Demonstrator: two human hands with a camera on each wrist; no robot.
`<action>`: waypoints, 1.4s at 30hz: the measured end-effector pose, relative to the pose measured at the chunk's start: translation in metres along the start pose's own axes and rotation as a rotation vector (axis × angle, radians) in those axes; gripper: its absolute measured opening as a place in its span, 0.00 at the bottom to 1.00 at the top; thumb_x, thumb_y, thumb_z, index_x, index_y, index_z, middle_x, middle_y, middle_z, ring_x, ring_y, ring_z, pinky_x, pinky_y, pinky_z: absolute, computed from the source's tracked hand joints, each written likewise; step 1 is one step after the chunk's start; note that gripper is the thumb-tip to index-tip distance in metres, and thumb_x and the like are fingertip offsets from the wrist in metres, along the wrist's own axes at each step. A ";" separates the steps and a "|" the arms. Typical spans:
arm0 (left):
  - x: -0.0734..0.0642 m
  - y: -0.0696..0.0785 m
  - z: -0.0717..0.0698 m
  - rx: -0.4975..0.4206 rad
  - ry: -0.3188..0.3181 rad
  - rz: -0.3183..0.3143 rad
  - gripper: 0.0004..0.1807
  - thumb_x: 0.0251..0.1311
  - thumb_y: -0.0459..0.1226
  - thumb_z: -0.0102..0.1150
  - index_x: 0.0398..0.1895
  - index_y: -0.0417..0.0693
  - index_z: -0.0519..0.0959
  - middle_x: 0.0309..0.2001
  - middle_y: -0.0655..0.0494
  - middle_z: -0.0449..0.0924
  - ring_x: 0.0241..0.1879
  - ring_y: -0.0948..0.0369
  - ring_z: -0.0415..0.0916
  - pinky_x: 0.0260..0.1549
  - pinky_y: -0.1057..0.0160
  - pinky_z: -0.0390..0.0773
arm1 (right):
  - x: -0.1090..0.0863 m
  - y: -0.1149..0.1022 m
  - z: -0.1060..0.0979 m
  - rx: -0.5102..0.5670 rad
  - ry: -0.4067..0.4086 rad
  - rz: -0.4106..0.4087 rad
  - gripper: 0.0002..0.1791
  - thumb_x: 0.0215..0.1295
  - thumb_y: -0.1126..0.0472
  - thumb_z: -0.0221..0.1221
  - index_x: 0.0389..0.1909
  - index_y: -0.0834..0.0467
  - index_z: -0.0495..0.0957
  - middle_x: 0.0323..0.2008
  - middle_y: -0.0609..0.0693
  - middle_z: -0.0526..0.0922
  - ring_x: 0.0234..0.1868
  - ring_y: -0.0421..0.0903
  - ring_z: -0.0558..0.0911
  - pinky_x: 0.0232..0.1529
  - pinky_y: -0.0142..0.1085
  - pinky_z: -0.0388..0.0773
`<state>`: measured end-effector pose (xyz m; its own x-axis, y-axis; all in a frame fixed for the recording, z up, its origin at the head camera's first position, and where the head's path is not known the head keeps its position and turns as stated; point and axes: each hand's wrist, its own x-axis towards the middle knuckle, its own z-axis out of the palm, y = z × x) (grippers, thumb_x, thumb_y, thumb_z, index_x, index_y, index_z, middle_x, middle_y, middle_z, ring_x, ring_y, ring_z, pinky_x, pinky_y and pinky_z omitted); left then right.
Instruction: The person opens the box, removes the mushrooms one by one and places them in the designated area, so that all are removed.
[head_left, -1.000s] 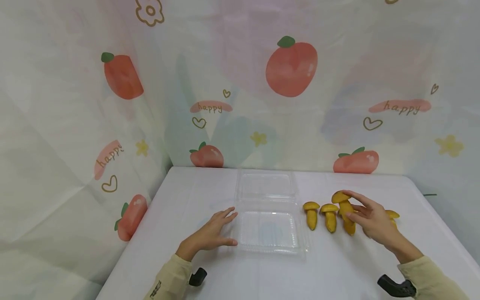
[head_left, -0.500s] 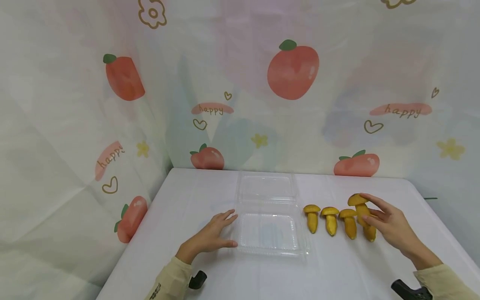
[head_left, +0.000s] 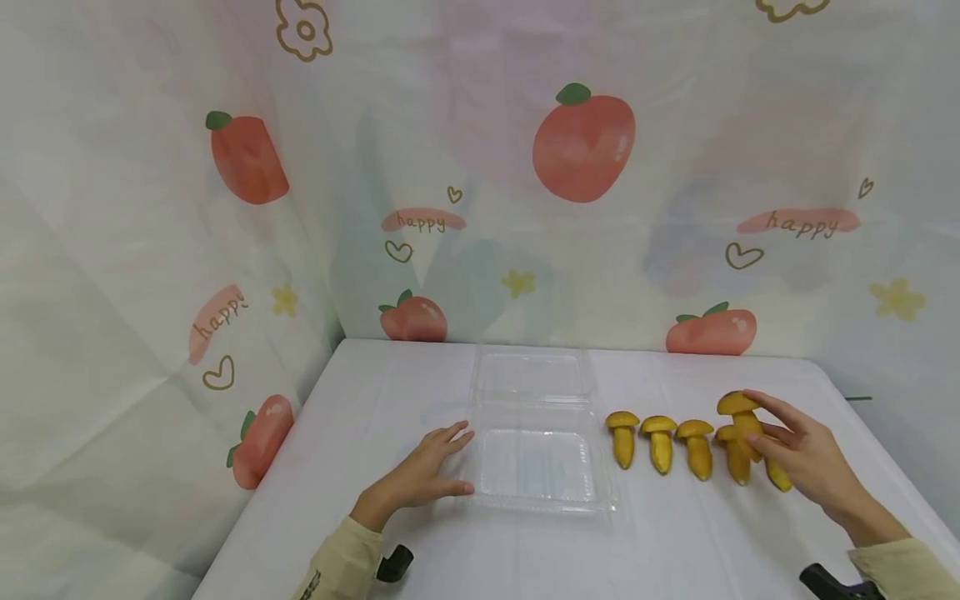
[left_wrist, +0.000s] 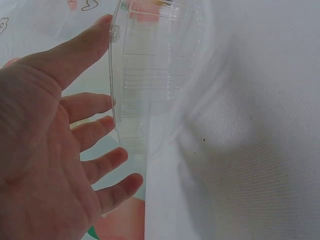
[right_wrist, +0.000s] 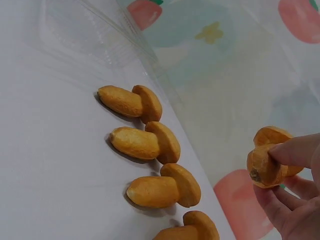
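My right hand point(head_left: 806, 462) pinches a yellow toy mushroom point(head_left: 736, 405) between thumb and fingers, raised over the right part of a row. In the right wrist view the held mushroom point(right_wrist: 265, 162) points its stem end at the camera. Below it, several matching mushrooms point(head_left: 660, 446) lie side by side on the table; the rightmost one point(head_left: 778, 477) is partly covered by the hand. A clear plastic clamshell box point(head_left: 536, 462) lies spread open, lid flap at the back. My left hand point(head_left: 420, 468) has its fingers extended, fingertips touching the box's left rim point(left_wrist: 112, 75).
The white-covered table point(head_left: 555, 554) meets a printed fabric backdrop point(head_left: 465, 125) at its back edge and left side. The box lid point(head_left: 532, 375) reaches close to the backdrop. The leftmost mushroom point(head_left: 622, 439) lies just right of the box.
My right hand has carried the held mushroom rightward along the row, uncovering mushrooms that it hid before. The left hand and the box stay where they were.
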<state>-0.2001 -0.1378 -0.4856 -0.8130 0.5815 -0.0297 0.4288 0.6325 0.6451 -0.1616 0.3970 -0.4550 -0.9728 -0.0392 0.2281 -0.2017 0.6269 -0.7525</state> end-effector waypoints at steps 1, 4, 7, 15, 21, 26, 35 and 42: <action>0.000 -0.001 0.001 -0.001 -0.002 -0.003 0.46 0.60 0.46 0.71 0.77 0.41 0.61 0.81 0.43 0.52 0.78 0.36 0.48 0.71 0.32 0.59 | -0.001 0.002 -0.001 0.001 0.000 0.006 0.35 0.73 0.62 0.60 0.78 0.52 0.60 0.64 0.23 0.65 0.47 0.09 0.66 0.39 0.15 0.78; 0.000 -0.002 0.002 0.008 -0.008 -0.007 0.47 0.59 0.48 0.72 0.77 0.42 0.61 0.81 0.44 0.51 0.78 0.37 0.48 0.71 0.33 0.60 | -0.003 0.007 -0.005 -0.003 0.009 0.014 0.36 0.73 0.63 0.59 0.78 0.50 0.59 0.65 0.24 0.65 0.47 0.08 0.65 0.38 0.16 0.78; 0.000 -0.003 0.001 0.017 -0.005 0.001 0.48 0.58 0.49 0.72 0.77 0.40 0.61 0.81 0.44 0.52 0.78 0.37 0.49 0.71 0.33 0.60 | -0.003 0.011 -0.009 -0.016 0.022 0.018 0.36 0.73 0.64 0.59 0.79 0.46 0.59 0.66 0.25 0.64 0.46 0.08 0.65 0.38 0.14 0.77; 0.000 -0.002 -0.001 0.018 -0.007 0.003 0.48 0.58 0.48 0.72 0.77 0.40 0.61 0.80 0.43 0.52 0.78 0.36 0.49 0.70 0.33 0.60 | -0.006 0.020 -0.020 -0.033 0.047 0.063 0.36 0.74 0.63 0.57 0.79 0.46 0.57 0.60 0.17 0.60 0.44 0.08 0.63 0.37 0.10 0.72; 0.000 0.001 0.000 0.024 -0.015 -0.002 0.49 0.58 0.48 0.72 0.77 0.39 0.60 0.81 0.43 0.52 0.78 0.36 0.49 0.70 0.33 0.61 | -0.008 0.031 -0.024 -0.011 0.080 0.076 0.37 0.74 0.66 0.56 0.80 0.44 0.55 0.60 0.15 0.58 0.43 0.07 0.63 0.37 0.09 0.71; 0.001 0.002 -0.002 0.038 -0.013 -0.005 0.48 0.59 0.49 0.72 0.78 0.41 0.60 0.81 0.44 0.52 0.78 0.38 0.49 0.71 0.35 0.61 | -0.007 0.039 -0.027 -0.042 0.096 0.103 0.38 0.75 0.66 0.55 0.81 0.46 0.53 0.66 0.17 0.56 0.42 0.08 0.61 0.37 0.09 0.70; -0.001 0.000 -0.002 0.050 -0.013 -0.004 0.48 0.59 0.50 0.71 0.78 0.41 0.60 0.81 0.44 0.52 0.78 0.37 0.50 0.70 0.34 0.62 | -0.009 0.050 -0.034 -0.062 0.111 0.181 0.37 0.77 0.63 0.53 0.81 0.44 0.51 0.76 0.29 0.54 0.41 0.07 0.62 0.36 0.08 0.68; -0.001 0.001 -0.002 0.046 -0.011 -0.006 0.48 0.58 0.50 0.72 0.78 0.42 0.60 0.81 0.45 0.51 0.78 0.38 0.50 0.71 0.34 0.61 | -0.011 0.064 -0.039 -0.067 0.147 0.198 0.37 0.76 0.64 0.53 0.81 0.42 0.52 0.81 0.42 0.50 0.40 0.07 0.60 0.36 0.08 0.67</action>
<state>-0.1998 -0.1384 -0.4835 -0.8114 0.5830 -0.0420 0.4416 0.6584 0.6095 -0.1589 0.4683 -0.4816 -0.9647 0.1998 0.1715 0.0038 0.6617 -0.7498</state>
